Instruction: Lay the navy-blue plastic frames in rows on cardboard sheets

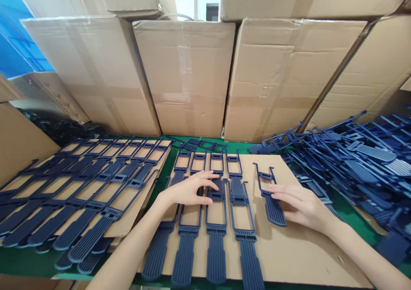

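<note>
Dark blue plastic frames with ribbed paddle-shaped ends lie in two rows on a cardboard sheet [289, 255] in front of me. My right hand [305, 204] pinches one such plastic frame [274, 208] by its ribbed end, over the right part of the sheet. My left hand [192, 189] rests over the middle of the rows, fingers curved and apart, nearest to a plastic frame [216, 208] in the front row. The left hand covers parts of the frames under it. Whether its fingertips touch them is hard to make out.
A second cardboard sheet [123, 228] on the left bears several rows of similar frames. A tangled heap of blue frames [362, 170] lies at the right. Large cardboard boxes [186, 80] stand behind the green tabletop [239, 146]. Black plastic [61, 127] lies at the back left.
</note>
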Demonstrator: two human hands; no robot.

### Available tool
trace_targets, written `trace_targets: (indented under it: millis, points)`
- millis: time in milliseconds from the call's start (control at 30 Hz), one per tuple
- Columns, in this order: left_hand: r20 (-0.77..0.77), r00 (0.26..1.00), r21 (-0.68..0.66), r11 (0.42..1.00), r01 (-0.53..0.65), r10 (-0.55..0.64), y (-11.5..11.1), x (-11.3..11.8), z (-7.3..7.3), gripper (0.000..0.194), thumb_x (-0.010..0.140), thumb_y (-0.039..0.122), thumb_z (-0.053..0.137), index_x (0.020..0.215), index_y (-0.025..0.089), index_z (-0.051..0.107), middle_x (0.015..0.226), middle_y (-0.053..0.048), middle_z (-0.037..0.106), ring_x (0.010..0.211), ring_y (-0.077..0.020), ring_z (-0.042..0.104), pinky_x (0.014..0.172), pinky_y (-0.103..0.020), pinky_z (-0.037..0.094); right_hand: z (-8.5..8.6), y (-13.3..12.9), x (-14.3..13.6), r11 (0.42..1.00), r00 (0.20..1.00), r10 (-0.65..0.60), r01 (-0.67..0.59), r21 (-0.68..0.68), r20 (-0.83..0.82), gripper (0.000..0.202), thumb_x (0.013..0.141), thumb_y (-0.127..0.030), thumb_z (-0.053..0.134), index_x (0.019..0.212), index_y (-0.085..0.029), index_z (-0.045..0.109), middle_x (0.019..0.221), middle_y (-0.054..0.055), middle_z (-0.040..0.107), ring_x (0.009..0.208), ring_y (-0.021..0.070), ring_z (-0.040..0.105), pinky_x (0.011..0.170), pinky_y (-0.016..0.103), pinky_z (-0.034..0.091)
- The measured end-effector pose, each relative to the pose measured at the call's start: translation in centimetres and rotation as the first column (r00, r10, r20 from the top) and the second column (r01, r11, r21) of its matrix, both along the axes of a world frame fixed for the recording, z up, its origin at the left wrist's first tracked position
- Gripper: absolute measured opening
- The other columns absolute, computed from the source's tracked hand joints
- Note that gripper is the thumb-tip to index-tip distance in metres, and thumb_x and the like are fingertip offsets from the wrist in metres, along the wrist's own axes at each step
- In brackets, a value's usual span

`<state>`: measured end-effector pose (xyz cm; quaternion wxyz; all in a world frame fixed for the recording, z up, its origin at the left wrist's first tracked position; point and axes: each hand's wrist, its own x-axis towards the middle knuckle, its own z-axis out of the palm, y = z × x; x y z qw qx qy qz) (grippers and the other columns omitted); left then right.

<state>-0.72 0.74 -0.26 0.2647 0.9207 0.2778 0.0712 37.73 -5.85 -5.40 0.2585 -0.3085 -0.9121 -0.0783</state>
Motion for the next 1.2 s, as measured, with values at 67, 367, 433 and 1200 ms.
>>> trace_targets:
  millis: [67, 367, 433, 1200]
  points:
    - [-0.058, 0.998, 0.014, 1.0, -0.02, 0.021, -0.2, 0.3, 0.7, 0.038, 0.086, 0.038, 0.063, 0.122, 0.027, 0.061, 0.15, -0.006, 0.036, 0.142, -0.0237, 0.025, 0.114, -0.041, 0.023, -0.2, -0.6, 1.0, 0.996, 0.998, -0.01, 0.016, -0.087, 0.06, 0.046, 0.08, -0.033, 0.069, 0.124, -0.024, 0.057, 0.129, 0.01, 0.059, 0.118, 0.0271, 0.056, 0.094, 0.043, 0.052]
    - [-0.206, 0.978, 0.346, 0.933, 0.097, -0.025, 1.0, 6.9, 5.0, 0.04, 0.09, 0.037, 0.057, 0.127, 0.022, 0.058, 0.145, -0.009, 0.044, 0.135, -0.0257, 0.037, 0.112, -0.04, 0.027, 1.7, 0.4, 0.6, 0.958, 0.99, -0.139, 0.135, -0.254, 0.002, 0.024, 0.09, -0.022, 0.051, 0.107, -0.027, 0.067, 0.12, 0.005, 0.064, 0.114, 0.0228, 0.057, 0.099, 0.041, 0.048]
    - [-0.207, 0.978, 0.387, 0.919, 0.071, 0.012, 2.2, 9.2, 4.1, 0.048, 0.091, 0.042, 0.054, 0.134, 0.019, 0.051, 0.147, -0.012, 0.04, 0.137, -0.0272, 0.034, 0.112, -0.042, 0.026, 1.6, 2.4, -0.2, 0.939, 0.968, -0.25, 0.242, -0.246, -0.002, 0.024, 0.088, -0.024, 0.054, 0.108, -0.024, 0.067, 0.118, 0.007, 0.064, 0.111, 0.0247, 0.059, 0.097, 0.042, 0.048]
    - [-0.094, 0.979, 0.493, 0.863, -0.11, 0.179, 4.9, 13.5, -4.2, 0.053, 0.094, 0.037, 0.039, 0.141, 0.012, 0.038, 0.153, -0.016, 0.027, 0.143, -0.0266, 0.018, 0.117, -0.045, 0.014, -3.3, 13.3, -4.4, 0.874, 0.819, -0.473, 0.392, -0.286, -0.325, 0.041, 0.078, -0.004, 0.043, 0.11, -0.015, 0.066, 0.119, 0.012, 0.061, 0.114, 0.0237, 0.055, 0.103, 0.042, 0.041]
